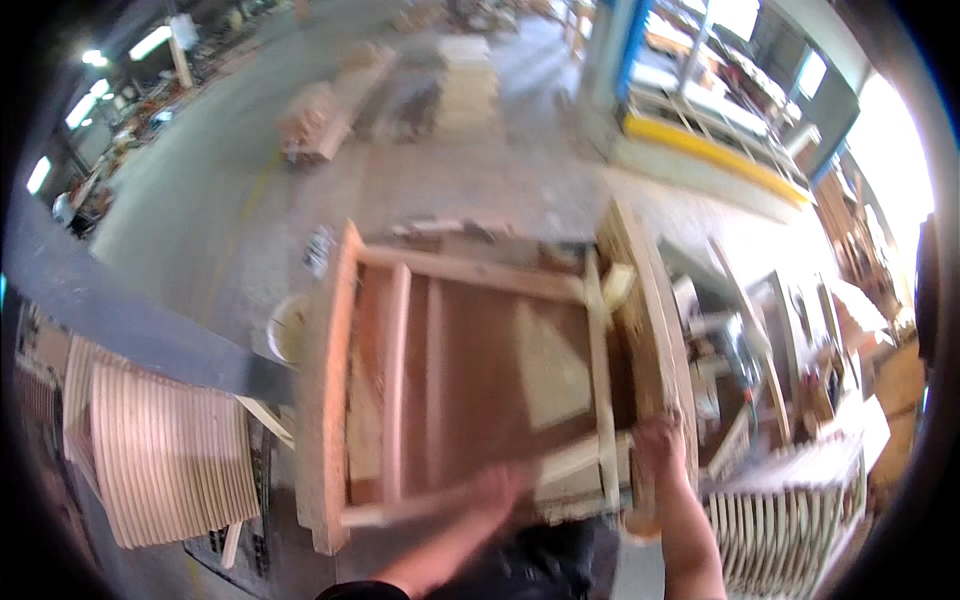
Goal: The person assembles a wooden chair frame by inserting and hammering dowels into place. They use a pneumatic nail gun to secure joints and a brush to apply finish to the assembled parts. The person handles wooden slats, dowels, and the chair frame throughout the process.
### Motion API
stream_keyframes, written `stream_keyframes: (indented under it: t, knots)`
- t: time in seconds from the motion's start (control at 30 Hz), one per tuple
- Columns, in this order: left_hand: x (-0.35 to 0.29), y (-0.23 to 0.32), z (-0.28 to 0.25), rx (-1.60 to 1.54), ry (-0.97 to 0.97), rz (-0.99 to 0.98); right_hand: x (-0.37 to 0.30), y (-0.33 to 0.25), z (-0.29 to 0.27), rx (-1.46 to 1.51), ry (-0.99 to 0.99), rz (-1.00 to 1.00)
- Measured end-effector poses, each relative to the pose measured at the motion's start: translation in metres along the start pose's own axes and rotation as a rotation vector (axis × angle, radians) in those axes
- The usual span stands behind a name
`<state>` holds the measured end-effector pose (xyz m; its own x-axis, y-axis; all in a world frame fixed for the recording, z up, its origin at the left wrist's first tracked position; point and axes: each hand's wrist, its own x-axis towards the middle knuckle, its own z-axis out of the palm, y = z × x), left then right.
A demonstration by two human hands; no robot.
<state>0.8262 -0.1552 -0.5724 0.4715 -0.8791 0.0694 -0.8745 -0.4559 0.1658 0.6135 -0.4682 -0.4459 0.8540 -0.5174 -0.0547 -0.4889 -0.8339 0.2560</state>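
Observation:
A light wooden frame of rails and slats (399,380) lies between two thick wooden beams, the left beam (330,400) and the right beam (655,310). My left hand (495,490) is at the frame's near rail (575,458), smeared by motion, so its fingers cannot be made out. My right hand (660,440) is at the near end of the right beam, with its fingers drawn in. What it may be gripping is hidden. A pale board piece (553,370) shows through the frame's opening. A small wooden block (619,286) sits against the right beam's inner side.
On the left stands a stack of curved wooden slats (170,445), with a grey metal beam (140,310) above it. More slatted pieces (790,520) stand at the lower right, near a cluttered bench (740,350). Stacked timber (320,115) lies on the floor beyond.

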Motion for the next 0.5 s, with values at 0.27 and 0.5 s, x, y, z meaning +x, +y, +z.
stream_keyframes:
  t: [0.27, 0.5]
  knots:
    - [0.013, -0.006, -0.048, -0.17, -0.172, 0.089, 0.004, -0.003, -0.005, 0.168, 0.115, 0.02]
    - [0.023, 0.0, -0.082, -0.195, -0.205, 0.051, 0.005, -0.005, -0.018, 0.127, 0.154, -0.005]
